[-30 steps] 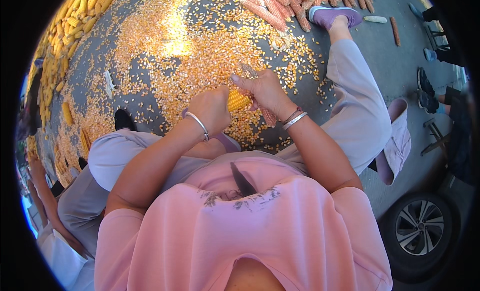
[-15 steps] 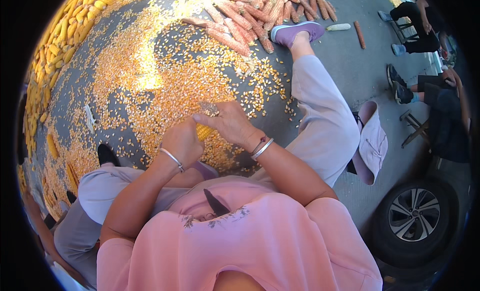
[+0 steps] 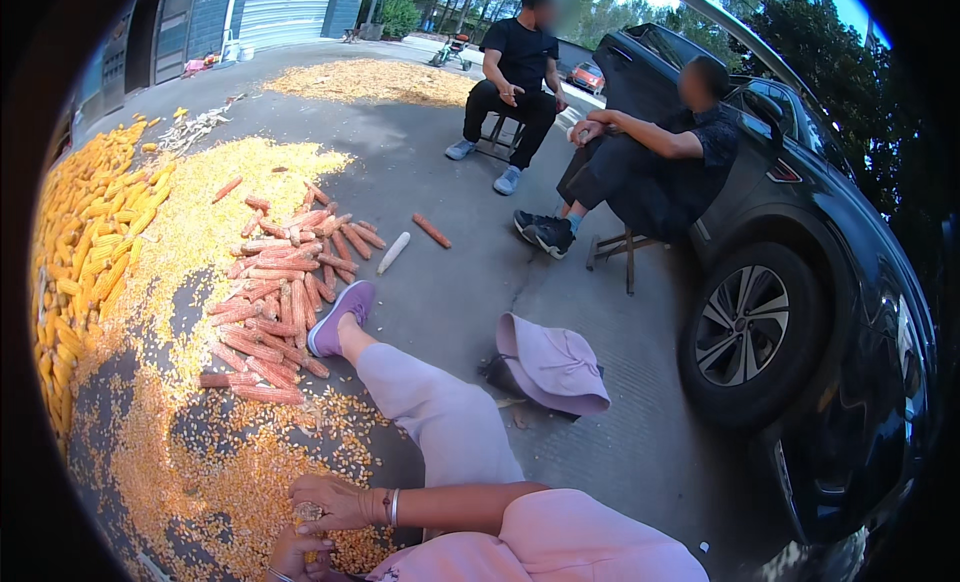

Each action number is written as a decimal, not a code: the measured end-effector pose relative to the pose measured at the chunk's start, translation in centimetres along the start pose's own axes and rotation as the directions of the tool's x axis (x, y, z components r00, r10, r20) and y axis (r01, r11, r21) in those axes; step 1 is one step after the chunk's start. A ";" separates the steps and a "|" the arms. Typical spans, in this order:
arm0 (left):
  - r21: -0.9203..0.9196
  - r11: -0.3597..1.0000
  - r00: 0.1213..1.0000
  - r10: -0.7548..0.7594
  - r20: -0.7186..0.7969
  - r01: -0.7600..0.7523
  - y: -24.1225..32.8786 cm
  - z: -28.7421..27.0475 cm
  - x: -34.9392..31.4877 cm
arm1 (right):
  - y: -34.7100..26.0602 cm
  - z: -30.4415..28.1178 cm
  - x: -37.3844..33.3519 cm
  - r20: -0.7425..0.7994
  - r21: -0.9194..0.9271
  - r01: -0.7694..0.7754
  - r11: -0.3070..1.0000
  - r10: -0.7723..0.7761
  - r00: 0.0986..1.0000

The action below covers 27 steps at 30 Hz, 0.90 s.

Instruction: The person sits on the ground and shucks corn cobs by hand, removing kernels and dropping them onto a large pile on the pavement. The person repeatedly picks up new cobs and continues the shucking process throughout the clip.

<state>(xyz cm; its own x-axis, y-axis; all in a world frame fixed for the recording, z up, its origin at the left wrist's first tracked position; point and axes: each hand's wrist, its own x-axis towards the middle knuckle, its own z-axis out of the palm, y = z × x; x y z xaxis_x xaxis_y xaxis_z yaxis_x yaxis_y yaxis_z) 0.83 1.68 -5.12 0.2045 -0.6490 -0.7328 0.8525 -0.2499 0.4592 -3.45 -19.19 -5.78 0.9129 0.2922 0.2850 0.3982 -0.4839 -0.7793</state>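
Low at the left of the view, my right hand (image 3: pixel 338 504) and my left hand (image 3: pixel 290 554) are close together over loose corn kernels. Both are closed on a yellow ear of corn (image 3: pixel 311 556), which shows only in part between the fingers. A pale, stripped-looking end (image 3: pixel 307 512) pokes out by my right thumb; whether it belongs to the same ear I cannot tell. Spread kernels (image 3: pixel 180 472) cover the ground around my hands. Just beyond lies a heap of bare reddish cobs (image 3: pixel 285 302), next to my purple shoe (image 3: pixel 342 317).
Unshelled yellow ears (image 3: pixel 90 242) are piled at the left. A lilac hat (image 3: pixel 550 362) rests on something dark right of my leg. Two people sit on stools, one person (image 3: pixel 520 62) farther off, another person (image 3: pixel 650 152) beside a dark car (image 3: pixel 800 222). More kernels (image 3: pixel 370 82) lie far back.
The view has swung up and to the right, so my hands now appear at the lower left. They stay closed around the ear of corn. The seated people and car now show fully.
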 end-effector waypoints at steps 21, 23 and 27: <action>0.953 0.155 0.703 0.647 -0.296 0.259 -4.1 2.5 2.8 | 1.9 3.9 0.6 0.061 -0.036 -0.546 0.837 0.547 0.835; 0.964 0.102 0.705 0.663 -0.251 0.247 -3.7 1.9 2.8 | 2.3 4.1 0.5 0.088 0.083 -0.618 0.782 0.612 0.786; 0.961 0.271 0.663 0.711 -0.235 0.050 -3.6 0.7 3.4 | 1.2 3.3 0.4 -0.009 0.456 -0.525 0.719 0.593 0.805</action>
<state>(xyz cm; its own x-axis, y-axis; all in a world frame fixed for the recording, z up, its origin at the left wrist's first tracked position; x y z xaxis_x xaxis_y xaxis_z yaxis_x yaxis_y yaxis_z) -1.85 -0.11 -8.89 0.8544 -0.4393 -0.2774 -0.2213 -0.7908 0.5707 -2.89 -16.95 -8.42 0.9719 -0.0596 -0.2279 -0.2338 -0.1251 -0.9642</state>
